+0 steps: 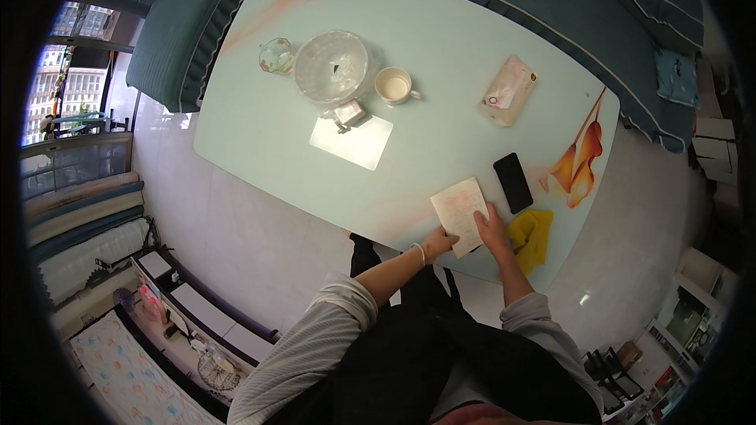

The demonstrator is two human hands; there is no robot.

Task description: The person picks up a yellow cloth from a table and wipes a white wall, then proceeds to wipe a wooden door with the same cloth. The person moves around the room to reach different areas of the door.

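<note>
Left hand (439, 244) and right hand (492, 230) are clamped on a cream paper (458, 208), gripped at its lower left and right edges, held at the pale table (441, 138)'s near edge. Single sheet or booklet can't be told. Black phone (513, 182) and yellow cloth (535, 232) are seen just to the right; plastic-lined bowl (305, 71) and cup (404, 96) are placed well apart, upper left.

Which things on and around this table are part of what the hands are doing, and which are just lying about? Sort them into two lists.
In use:
- cream booklet
- left hand and right hand, both holding it

Apparently just lying about:
- black phone
- yellow cloth
- soft packet
- mug
- clear round tub
- white rectangular sheet
</note>
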